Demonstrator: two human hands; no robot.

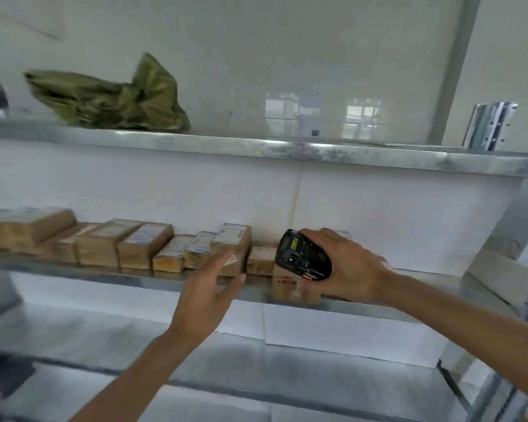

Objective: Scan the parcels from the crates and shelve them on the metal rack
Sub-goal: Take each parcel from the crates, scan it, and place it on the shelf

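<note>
A row of several brown cardboard parcels with white labels stands along the middle shelf of the metal rack. My right hand grips a black handheld scanner and rests over the rightmost parcel, which sits at the shelf's front edge. My left hand hovers open, fingers apart, just in front of the parcels near the middle of the row, holding nothing.
A crumpled olive-green bag lies on the top shelf at the left. Flat metal pieces lean at the top shelf's right end. The rack's right upright stands close to my right arm. A lower shelf runs below.
</note>
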